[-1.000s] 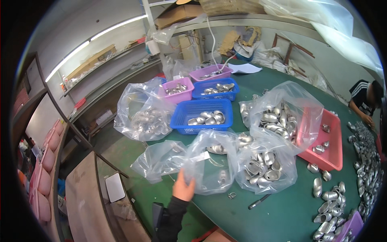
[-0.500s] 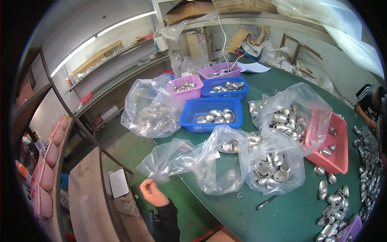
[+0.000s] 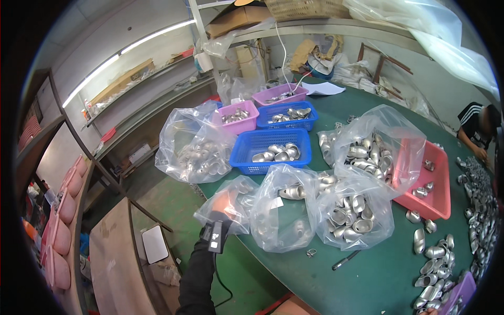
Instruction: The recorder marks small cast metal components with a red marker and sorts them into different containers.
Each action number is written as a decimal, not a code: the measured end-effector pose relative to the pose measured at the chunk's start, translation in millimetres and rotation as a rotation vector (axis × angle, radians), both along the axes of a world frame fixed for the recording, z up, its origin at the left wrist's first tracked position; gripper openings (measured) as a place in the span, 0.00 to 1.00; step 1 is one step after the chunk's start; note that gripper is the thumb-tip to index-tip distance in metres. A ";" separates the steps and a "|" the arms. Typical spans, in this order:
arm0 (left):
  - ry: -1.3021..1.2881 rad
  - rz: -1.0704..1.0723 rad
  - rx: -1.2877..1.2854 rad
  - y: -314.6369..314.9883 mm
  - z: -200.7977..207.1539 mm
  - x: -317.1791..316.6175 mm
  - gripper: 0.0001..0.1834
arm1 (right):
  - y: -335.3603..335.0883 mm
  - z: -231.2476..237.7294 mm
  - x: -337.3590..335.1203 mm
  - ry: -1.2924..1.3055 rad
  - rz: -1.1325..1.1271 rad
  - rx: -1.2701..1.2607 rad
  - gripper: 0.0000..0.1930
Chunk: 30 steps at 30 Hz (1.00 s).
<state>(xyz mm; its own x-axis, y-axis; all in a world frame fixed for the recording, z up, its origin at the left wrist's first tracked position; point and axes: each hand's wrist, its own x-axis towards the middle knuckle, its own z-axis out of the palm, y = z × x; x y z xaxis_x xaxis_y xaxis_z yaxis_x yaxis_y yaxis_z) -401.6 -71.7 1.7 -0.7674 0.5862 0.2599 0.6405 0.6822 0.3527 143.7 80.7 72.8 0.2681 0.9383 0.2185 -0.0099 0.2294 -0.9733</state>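
Note:
My left hand [image 3: 224,203] is at the near left edge of the green table, inside or behind the clear plastic of a small bag [image 3: 243,187]. The film blurs its fingers, so their closing does not show. A black device with a cable [image 3: 216,237] sits at that wrist, below a dark sleeve. Right beside it stands another clear bag [image 3: 283,226] with a few curved silver metal parts. Further right, a fuller bag [image 3: 362,242] holds several such metal fittings [image 3: 344,216]. My right hand cannot be made out.
Blue baskets [image 3: 270,167] and pink baskets [image 3: 236,124] hold metal parts at the back. A red tray [image 3: 441,194] and heaped fittings [image 3: 480,210] lie right, near another person [image 3: 475,131]. A black pen [image 3: 346,260] lies in front. Shelving [image 3: 86,184] stands left.
My left hand has moved up and right, from beside the small bag into or behind its plastic. The bag's loose end has drawn in toward the right. The view has shifted slightly.

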 end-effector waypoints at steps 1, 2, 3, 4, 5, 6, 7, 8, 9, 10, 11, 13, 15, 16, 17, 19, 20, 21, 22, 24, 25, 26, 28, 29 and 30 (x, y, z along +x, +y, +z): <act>-0.011 -0.001 0.016 1.9 2.8 1.9 0.21 | -0.4 0.3 -0.4 -0.001 -0.003 -0.001 0.12; -0.039 -0.022 0.012 4.1 6.8 1.3 0.21 | -0.7 1.4 -1.6 -0.007 -0.009 -0.010 0.12; -0.069 -0.057 0.013 7.8 12.1 -0.4 0.22 | -0.7 2.3 -2.8 -0.013 -0.013 -0.018 0.13; -0.093 -0.090 0.007 13.5 16.6 -3.5 0.22 | -0.4 2.5 -3.5 -0.014 -0.017 -0.018 0.13; -0.113 -0.110 -0.003 18.1 21.4 -7.4 0.22 | 0.0 2.8 -3.9 -0.019 -0.011 -0.014 0.13; -0.122 -0.118 -0.024 24.4 24.2 -11.6 0.22 | 0.2 2.8 -4.2 -0.025 -0.006 -0.009 0.13; -0.129 -0.117 -0.048 33.8 24.9 -20.0 0.22 | 0.4 0.8 -3.0 -0.026 -0.009 -0.009 0.13; -0.129 -0.112 -0.063 40.7 25.0 -24.6 0.22 | 0.0 -1.1 -2.2 -0.060 -0.006 -0.012 0.13; -0.124 -0.095 -0.068 45.1 24.7 -27.7 0.23 | -0.5 -2.4 -2.0 -0.092 -0.004 -0.015 0.13; -0.113 -0.072 -0.062 45.5 24.5 -28.9 0.23 | -1.4 -2.9 -3.9 -0.091 -0.005 -0.015 0.13; -0.099 -0.049 -0.049 46.8 24.8 -29.9 0.23 | -4.1 0.8 -11.9 -0.075 0.050 -0.039 0.13; -0.078 0.007 0.035 43.2 27.6 -29.9 0.23 | -11.5 11.2 -28.2 -0.124 0.133 -0.073 0.14; -0.101 0.057 0.261 29.3 36.6 -23.5 0.24 | -17.1 14.0 -33.5 -0.067 0.211 -0.143 0.12; -0.154 0.070 0.427 22.9 38.6 -16.7 0.24 | -20.0 10.9 -34.5 -0.009 0.237 -0.150 0.12; -0.232 0.076 0.619 14.9 41.8 -8.1 0.24 | -22.3 10.6 -33.3 -0.011 0.218 -0.157 0.12; -0.433 0.041 0.979 -6.4 55.7 24.4 0.25 | -23.6 10.8 -33.5 0.049 0.458 -0.204 0.10; -0.525 0.000 1.104 -18.8 68.5 41.2 0.25 | -22.6 11.7 -36.0 0.053 0.451 -0.215 0.10; -0.601 -0.070 1.176 -28.2 81.7 64.7 0.25 | -22.9 14.0 -40.1 0.020 0.558 -0.271 0.10; -0.673 -0.144 1.213 -38.0 97.6 89.0 0.25 | -25.1 17.1 -46.0 -0.009 0.669 -0.328 0.10; -0.825 -0.335 1.132 -44.4 121.3 138.2 0.26 | -33.9 19.4 -65.8 -0.076 0.830 -0.277 0.11; -0.928 -0.464 1.018 -39.7 123.8 163.4 0.26 | -37.3 22.3 -80.5 0.003 0.918 -0.254 0.14; -1.026 -0.607 0.857 -32.9 125.3 187.8 0.26 | -40.2 26.1 -96.0 0.082 0.999 -0.225 0.17; -1.117 -0.900 0.547 -18.0 113.8 217.8 0.23 | -43.9 32.9 -118.7 0.110 1.144 -0.186 0.27; -1.241 -0.958 0.475 -7.6 105.5 235.4 0.23 | -43.8 34.3 -117.9 -0.090 1.264 -0.249 0.32; -1.377 -0.984 0.424 3.8 94.9 249.8 0.22 | -43.5 33.8 -115.2 -0.294 1.374 -0.322 0.36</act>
<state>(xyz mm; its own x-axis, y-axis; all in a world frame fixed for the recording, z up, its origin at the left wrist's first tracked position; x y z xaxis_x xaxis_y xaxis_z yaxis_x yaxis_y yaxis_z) -151.9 -68.0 96.6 0.0298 0.9992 0.0251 -0.1715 -0.0197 0.9850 28.5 37.2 106.5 -0.8880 0.4307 -0.1609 0.1676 -0.0226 -0.9856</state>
